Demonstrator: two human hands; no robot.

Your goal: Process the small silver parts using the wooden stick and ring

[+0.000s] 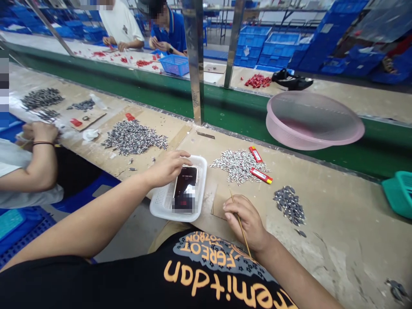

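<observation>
My left hand [169,168] hovers at the upper left edge of a smartphone [186,182], its fingers stretched out and holding nothing. The phone's dark screen is lit with small text, and it lies in a white perforated plastic basket [202,193] at the bench's near edge. My right hand [246,219] is closed around a thin yellowish stick [239,219], which points up and away from me. Under that hand is a flat piece of cardboard [220,204]. Beyond it lies a heap of small white-and-dark parts [236,165] with two red packets [260,175] on its right side.
A heap of grey parts [131,136] lies left, and dark flat pieces [289,205] right. A pink basin [315,124] stands over the green conveyor belt [225,107], near a metal post [195,64]. A co-worker's arm [35,159] is at left; two people sit opposite.
</observation>
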